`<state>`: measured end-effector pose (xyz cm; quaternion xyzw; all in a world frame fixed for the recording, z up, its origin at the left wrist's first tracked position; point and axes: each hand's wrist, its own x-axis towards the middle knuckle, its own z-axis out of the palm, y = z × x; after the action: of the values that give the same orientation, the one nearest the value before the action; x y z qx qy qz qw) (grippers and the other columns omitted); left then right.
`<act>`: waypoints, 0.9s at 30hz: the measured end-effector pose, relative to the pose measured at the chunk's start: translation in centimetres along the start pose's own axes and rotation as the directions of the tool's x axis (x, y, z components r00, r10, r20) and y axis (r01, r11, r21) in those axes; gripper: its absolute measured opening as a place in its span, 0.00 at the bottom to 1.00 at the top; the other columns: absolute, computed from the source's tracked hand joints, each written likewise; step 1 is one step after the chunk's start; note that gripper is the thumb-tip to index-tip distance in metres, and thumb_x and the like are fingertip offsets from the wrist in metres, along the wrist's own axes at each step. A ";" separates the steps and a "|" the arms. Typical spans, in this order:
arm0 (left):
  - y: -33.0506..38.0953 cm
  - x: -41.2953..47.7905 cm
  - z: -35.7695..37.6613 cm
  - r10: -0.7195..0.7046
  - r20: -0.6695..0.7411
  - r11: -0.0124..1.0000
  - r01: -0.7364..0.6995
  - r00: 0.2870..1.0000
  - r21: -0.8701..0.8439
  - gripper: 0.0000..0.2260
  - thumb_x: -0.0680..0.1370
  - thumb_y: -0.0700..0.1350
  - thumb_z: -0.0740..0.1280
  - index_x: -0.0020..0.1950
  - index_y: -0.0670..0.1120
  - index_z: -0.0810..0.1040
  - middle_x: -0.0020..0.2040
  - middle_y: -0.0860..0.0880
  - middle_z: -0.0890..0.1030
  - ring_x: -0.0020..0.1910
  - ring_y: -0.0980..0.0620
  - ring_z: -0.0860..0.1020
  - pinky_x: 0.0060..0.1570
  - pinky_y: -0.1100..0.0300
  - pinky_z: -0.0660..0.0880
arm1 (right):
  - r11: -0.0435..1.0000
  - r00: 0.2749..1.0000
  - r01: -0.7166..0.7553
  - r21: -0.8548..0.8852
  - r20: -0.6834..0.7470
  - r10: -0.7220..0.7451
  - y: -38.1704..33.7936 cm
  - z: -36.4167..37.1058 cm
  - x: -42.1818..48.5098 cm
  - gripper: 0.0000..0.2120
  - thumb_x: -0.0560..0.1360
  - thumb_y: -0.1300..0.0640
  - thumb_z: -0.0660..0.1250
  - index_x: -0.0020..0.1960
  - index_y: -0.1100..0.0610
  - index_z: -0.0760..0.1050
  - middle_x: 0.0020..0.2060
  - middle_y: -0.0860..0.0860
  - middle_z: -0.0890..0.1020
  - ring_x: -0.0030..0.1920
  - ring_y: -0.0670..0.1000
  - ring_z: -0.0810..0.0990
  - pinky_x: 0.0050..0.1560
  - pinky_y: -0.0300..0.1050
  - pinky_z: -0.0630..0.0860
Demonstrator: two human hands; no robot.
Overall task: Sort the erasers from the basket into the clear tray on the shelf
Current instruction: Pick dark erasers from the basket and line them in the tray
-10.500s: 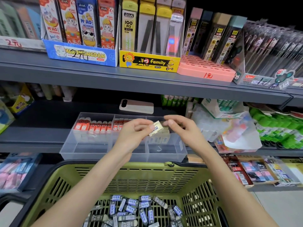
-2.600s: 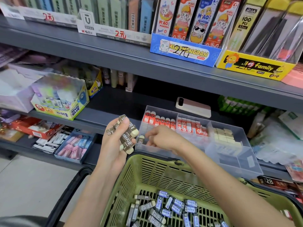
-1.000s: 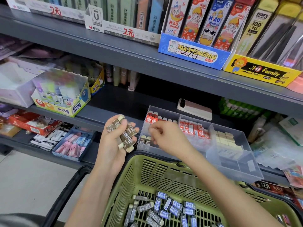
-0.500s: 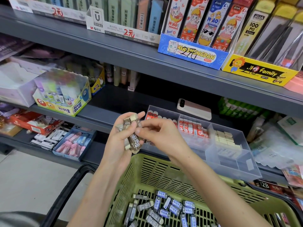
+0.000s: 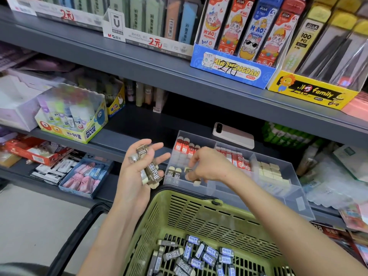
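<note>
Looking down at a stationery shelf. My left hand (image 5: 132, 176) is raised palm up, its fingers and thumb curled loosely round a bundle of brown-sleeved erasers (image 5: 149, 170). Just to its right, my right hand (image 5: 209, 166) reaches over the near wall of the clear tray (image 5: 294, 198), with the fingers bent down into the front-left compartment. They are blurred, so I cannot tell whether they pinch an eraser.

Just left of those fingers, two brown erasers (image 5: 173, 173) stand upright by the compartment's left wall. There is room between them and the divider to the right. Beyond the fingers, red-sleeved erasers (image 5: 185, 147) line the back row, and cream erasers (image 5: 268, 172) sit further right. A pale phone (image 5: 233, 135) lies behind the tray. The upper shelf (image 5: 179, 76) overhangs both hands.

Below my wrists, the green basket (image 5: 199, 214) sits close against the tray's front, with loose erasers (image 5: 199, 253) on its floor. Left of my left fingers are a glue box (image 5: 73, 120) and a blue box of pink erasers (image 5: 87, 176). The frame cuts off the basket's near side, and my right forearm hides part of its rim.
</note>
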<state>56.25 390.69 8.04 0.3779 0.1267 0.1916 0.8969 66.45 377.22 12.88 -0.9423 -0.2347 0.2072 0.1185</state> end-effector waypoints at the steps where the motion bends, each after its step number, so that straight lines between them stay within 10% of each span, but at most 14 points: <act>1: 0.0 0.0 0.0 0.001 -0.001 1.000 -0.001 1.000 0.000 0.09 0.72 0.42 0.66 0.51 0.50 0.77 0.52 0.47 0.84 0.49 0.45 0.83 0.29 0.62 0.75 | 1.000 1.000 -0.014 -0.001 0.016 0.014 -0.1 0.3 0.3 0.12 0.68 0.54 0.74 0.47 0.61 0.80 0.31 0.51 0.82 0.26 0.44 0.75 0.39 0.40 0.75; 7: 0.1 0.0 0.0 0.001 -0.006 1.000 -0.001 1.000 0.010 0.10 0.71 0.42 0.66 0.52 0.50 0.77 0.50 0.47 0.84 0.50 0.45 0.83 0.31 0.62 0.76 | 0.998 0.999 -0.042 -0.040 0.020 0.043 -0.6 2.0 0.8 0.13 0.73 0.52 0.69 0.35 0.59 0.73 0.29 0.50 0.73 0.31 0.50 0.72 0.40 0.45 0.73; 12: 0.0 0.0 0.0 0.001 -0.008 1.000 -0.001 1.000 0.019 0.11 0.71 0.42 0.66 0.53 0.49 0.76 0.49 0.47 0.84 0.49 0.45 0.83 0.30 0.62 0.75 | 0.997 0.991 -0.078 0.024 0.110 0.075 -0.3 1.4 1.0 0.12 0.71 0.65 0.68 0.54 0.65 0.79 0.44 0.58 0.84 0.34 0.52 0.79 0.44 0.46 0.81; 21: 0.0 -0.1 0.2 -0.015 0.011 1.000 0.015 1.000 0.015 0.11 0.71 0.44 0.66 0.53 0.49 0.76 0.45 0.46 0.84 0.44 0.46 0.83 0.29 0.62 0.75 | 0.965 0.984 -0.060 0.256 0.179 0.013 0.0 0.5 0.1 0.11 0.79 0.65 0.58 0.58 0.65 0.74 0.36 0.54 0.81 0.29 0.47 0.78 0.26 0.35 0.74; 27: 0.1 -0.4 0.8 -0.063 0.060 0.997 0.065 0.996 -0.037 0.15 0.73 0.49 0.64 0.57 0.44 0.75 0.36 0.43 0.82 0.33 0.48 0.82 0.22 0.65 0.70 | 0.899 0.939 0.275 0.342 -0.295 -0.175 -0.5 -0.4 -1.9 0.09 0.78 0.53 0.61 0.45 0.51 0.79 0.32 0.47 0.82 0.31 0.43 0.76 0.43 0.46 0.76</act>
<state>56.19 390.08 8.62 0.3614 0.1088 0.1540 0.9131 64.96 376.68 14.04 -0.8866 -0.2812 0.1093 0.3505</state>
